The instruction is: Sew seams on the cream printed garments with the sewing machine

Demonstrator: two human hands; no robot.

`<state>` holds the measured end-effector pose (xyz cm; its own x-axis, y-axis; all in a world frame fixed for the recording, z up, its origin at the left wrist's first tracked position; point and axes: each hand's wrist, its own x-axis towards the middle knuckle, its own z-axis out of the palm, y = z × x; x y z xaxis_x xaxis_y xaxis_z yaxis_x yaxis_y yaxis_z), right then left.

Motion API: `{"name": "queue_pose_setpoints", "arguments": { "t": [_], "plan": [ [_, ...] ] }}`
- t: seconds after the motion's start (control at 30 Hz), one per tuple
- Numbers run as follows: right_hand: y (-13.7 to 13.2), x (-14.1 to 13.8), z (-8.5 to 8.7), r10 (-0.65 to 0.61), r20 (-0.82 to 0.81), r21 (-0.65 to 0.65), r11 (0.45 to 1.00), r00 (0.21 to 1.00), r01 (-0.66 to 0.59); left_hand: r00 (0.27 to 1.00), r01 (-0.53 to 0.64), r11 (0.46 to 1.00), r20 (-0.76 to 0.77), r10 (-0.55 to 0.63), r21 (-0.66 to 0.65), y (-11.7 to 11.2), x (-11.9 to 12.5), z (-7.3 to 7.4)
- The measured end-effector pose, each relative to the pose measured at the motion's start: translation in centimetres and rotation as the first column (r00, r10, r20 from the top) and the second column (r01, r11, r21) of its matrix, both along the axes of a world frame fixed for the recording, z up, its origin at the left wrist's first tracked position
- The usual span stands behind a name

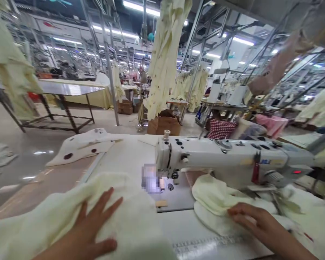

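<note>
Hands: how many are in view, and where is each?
2. The left hand lies flat on the cloth at left; the right hand rests on the folded cloth beside the machine. No others show.

A white sewing machine (233, 155) is set across the pale worktop (178, 231), and a red light is shown near its right end. Spotted cream pieces (83, 146) are laid at the worktop's far left corner. Beyond, a long cream garment (165, 57) is hung from overhead rails above a brown cardboard box (164, 124). A metal-topped table (67, 88) is seen far left, and a red checked cloth (221, 129) behind the machine.
</note>
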<state>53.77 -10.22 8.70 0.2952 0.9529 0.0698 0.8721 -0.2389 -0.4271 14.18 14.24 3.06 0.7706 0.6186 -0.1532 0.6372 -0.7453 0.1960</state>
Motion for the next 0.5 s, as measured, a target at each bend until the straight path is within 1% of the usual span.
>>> {"name": "queue_pose_setpoints", "arguments": {
  "t": [0.07, 0.1, 0.13, 0.17, 0.2, 0.23, 0.3, 0.33, 0.4, 0.47, 0.5],
  "plan": [
    [1.0, 1.4, 0.1, -0.079, 0.058, -0.048, 0.996, 0.995, 0.082, 0.994, -0.111, 0.98, 0.016, 0.109, 0.168, 1.0, 1.0, -0.7],
    [1.5, 2.0, 0.1, -0.147, 0.104, -0.034, 0.988, 0.984, 0.151, 0.991, -0.134, 0.957, 0.03, 0.131, 0.257, 1.3, 2.0, -0.9],
    [2.1, 2.4, 0.0, -0.208, 0.14, -0.026, 0.977, 0.968, 0.214, 0.991, -0.132, 0.935, 0.042, 0.126, 0.329, 1.3, 3.2, -1.1],
    [2.6, 2.6, -0.2, -0.264, 0.164, -0.017, 0.963, 0.95, 0.271, 0.994, -0.111, 0.923, 0.047, 0.1, 0.37, 1.1, 4.3, -1.2],
    [3.1, 2.8, -0.5, -0.309, 0.179, -0.009, 0.949, 0.934, 0.315, 0.997, -0.07, 0.925, 0.045, 0.058, 0.374, 0.7, 5.3, -1.3],
    [3.6, 2.8, -0.9, -0.338, 0.19, -0.005, 0.939, 0.922, 0.345, 0.999, -0.03, 0.936, 0.042, 0.017, 0.35, 0.2, 6.0, -1.4],
    [4.3, 2.6, -1.7, -0.355, 0.198, 0.002, 0.932, 0.914, 0.362, 0.998, 0.002, 0.956, 0.058, -0.02, 0.294, -0.8, 6.8, -1.7],
    [4.5, 2.5, -2.0, -0.348, 0.195, 0.012, 0.936, 0.917, 0.353, 0.997, -0.001, 0.96, 0.076, -0.021, 0.281, -1.2, 6.9, -2.0],
    [4.6, 2.2, -2.4, -0.32, 0.17, 0.077, 0.947, 0.932, 0.311, 0.993, -0.018, 0.959, 0.113, -0.015, 0.284, -1.8, 6.6, -2.6],
    [4.3, 2.1, -2.3, -0.289, 0.131, 0.165, 0.95, 0.948, 0.267, 0.99, -0.019, 0.959, 0.137, -0.022, 0.284, -1.8, 6.1, -3.0],
    [4.1, 2.0, -2.0, -0.283, 0.109, 0.225, 0.941, 0.953, 0.254, 0.989, -0.019, 0.961, 0.146, -0.022, 0.277, -1.7, 5.9, -3.1]
  ]
}}
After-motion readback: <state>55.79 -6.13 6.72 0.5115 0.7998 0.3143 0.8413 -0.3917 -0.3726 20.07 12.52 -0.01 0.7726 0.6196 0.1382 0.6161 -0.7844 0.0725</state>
